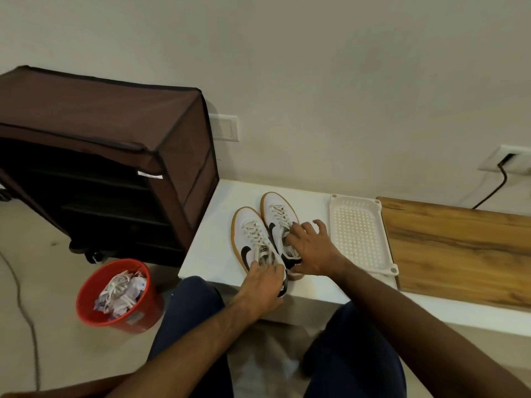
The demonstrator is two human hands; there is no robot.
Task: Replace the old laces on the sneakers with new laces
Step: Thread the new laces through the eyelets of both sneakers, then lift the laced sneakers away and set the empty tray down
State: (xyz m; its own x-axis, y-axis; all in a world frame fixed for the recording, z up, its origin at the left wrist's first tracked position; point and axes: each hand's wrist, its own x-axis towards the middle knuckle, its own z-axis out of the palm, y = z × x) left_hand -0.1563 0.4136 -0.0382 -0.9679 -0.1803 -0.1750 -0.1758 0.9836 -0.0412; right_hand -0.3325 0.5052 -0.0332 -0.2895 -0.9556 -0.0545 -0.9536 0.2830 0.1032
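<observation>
- The left hand (265, 278) is making its grip, fingers curling over the heel opening of the left sneaker (255, 242) at mid-frame; the right hand (311, 251) is lying spread across the right sneaker (280, 222).
- Both sneakers are sitting laced on the white desk (207, 242).
- Old laces (116, 288) are lying in the red bin (94, 311), lower left.
- Looks like finishing up; next likely calls for straightening the pair.

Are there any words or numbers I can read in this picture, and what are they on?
"NIKE" on the tongue label of the left white sneaker with a gum sole; it shows upside down and small, so this is a likely reading.
White letters on the black heel tab of that sneaker, beside the left hand: cut off, unreadable.
White tag on the brown fabric shoe rack: too blurred to read.
No numbers are legible.
</observation>
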